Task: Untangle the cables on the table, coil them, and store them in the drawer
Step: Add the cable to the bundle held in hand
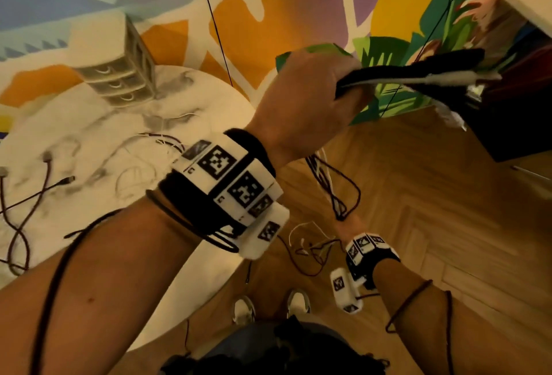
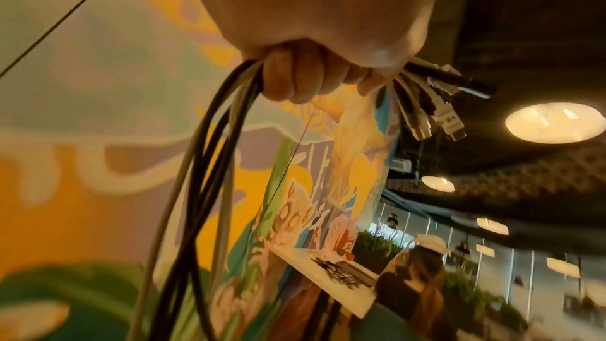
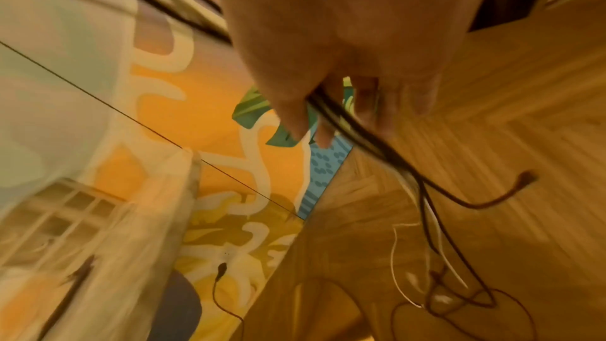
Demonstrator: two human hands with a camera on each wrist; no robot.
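My left hand is raised high and grips a cable bundle in a fist. Its connector ends stick out to the right. The left wrist view has the fist around black and grey cables, with plugs fanned out beside it. Lower down, off the table's right edge, my right hand holds the same hanging strands. In the right wrist view they run between thumb and fingers. Loose ends trail on the floor. Other cables lie on the round marble table.
A small beige drawer unit stands at the table's far side, drawers closed. Black furniture is at the right, over wooden floor. A thin black wire hangs before the painted wall. A person sits at another table.
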